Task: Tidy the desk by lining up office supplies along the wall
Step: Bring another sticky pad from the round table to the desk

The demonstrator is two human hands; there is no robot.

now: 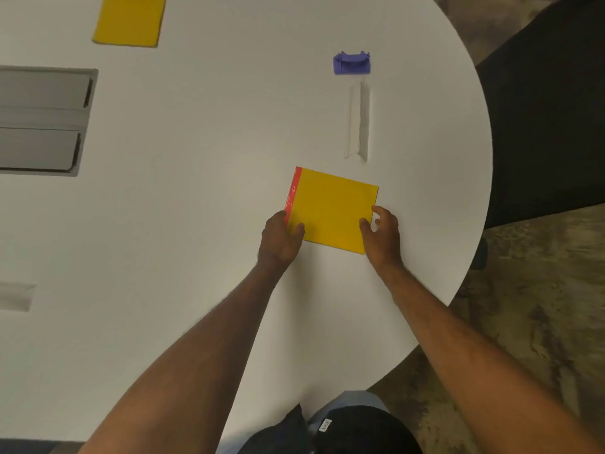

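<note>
A yellow notepad with a red strip along its left edge point(332, 206) lies flat on the white round table point(196, 224). My left hand point(281, 239) grips its near left corner, thumb on top. My right hand point(381, 235) holds its near right corner, fingers curled round the edge. Beyond the pad lies a clear plastic sign holder point(359, 121), and past that a purple stapler-like item point(352, 63). A second yellow pad point(131, 19) rests at the far left.
A grey recessed cable hatch point(42, 121) is set into the table at the left. A small grey patch point(16, 296) shows near the left edge. The table's curved rim runs down the right side, with patterned carpet point(540, 306) and a dark chair point(556, 109) beyond.
</note>
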